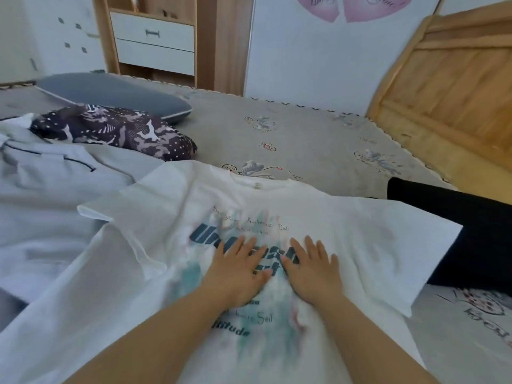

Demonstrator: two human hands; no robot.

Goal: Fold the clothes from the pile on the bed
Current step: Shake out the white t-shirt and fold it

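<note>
A white T-shirt (171, 217) with blue lettering and teal print lies spread face up on the bed, collar away from me, both sleeves out to the sides. My left hand (235, 270) and my right hand (311, 268) lie flat side by side on the chest print, fingers straight, pressing the cloth. To the left lies a light grey shirt (41, 189) with dark piping. A dark patterned garment (116, 131) sits bunched behind it. A black garment (457, 231) lies under the T-shirt's right sleeve.
The bed (304, 139) has a grey floral sheet. A grey pillow (116, 92) lies at the far left. A wooden headboard (443, 87) stands on the right. A wooden cabinet with white drawers (155, 37) stands beyond the bed.
</note>
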